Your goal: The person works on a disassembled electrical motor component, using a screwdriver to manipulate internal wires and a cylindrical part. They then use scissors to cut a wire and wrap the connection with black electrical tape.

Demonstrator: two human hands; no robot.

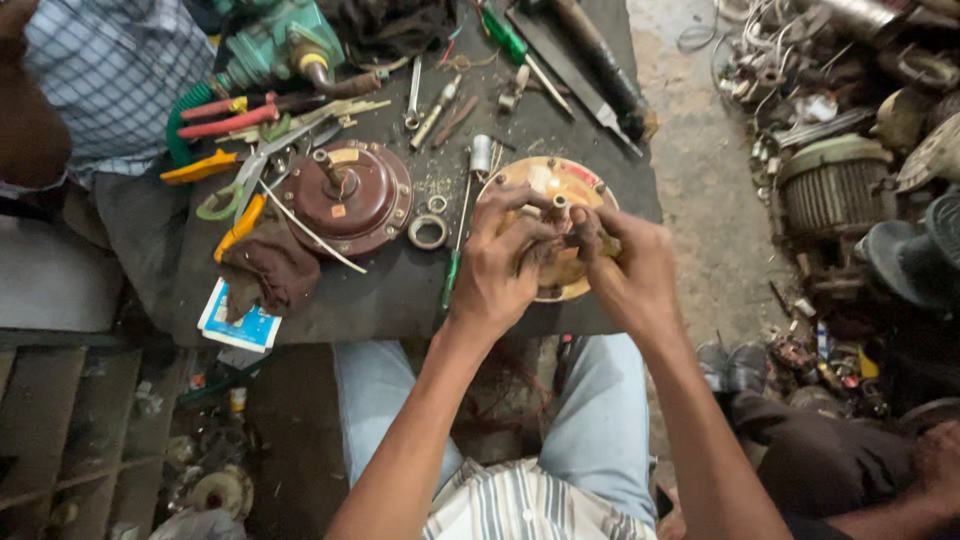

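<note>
- Round motor cover (585, 185): cream-yellow, with a red patch on its rim.
- Second motor housing (350, 195): dark maroon-brown.
- Bench (400, 290): dull black.
- Pliers (225, 115): red handles.
- Scissors (235, 190): green loops.
- Screwdriver (452, 275): green handle.
- Rag (270, 270): dark brown.
- Small packet (240, 325): blue and white.
- Trousers (600, 420): pale blue denim.
- Shirt (520, 505): white with grey stripes.
- Neighbour's shirt (120, 70): blue-and-white check.

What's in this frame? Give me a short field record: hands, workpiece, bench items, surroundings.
left hand: fingers closed on the centre of the round yellow motor plate
right hand: gripping the same centre part from the other side
held part: mostly hidden by the fingers
bench: dark worktop
beside workpiece: brown motor housing, metal ring, green-handled screwdriver
far left: red-handled pliers, scissors, brown rag
right floor: scrap motor parts
others: person in checked shirt
</note>
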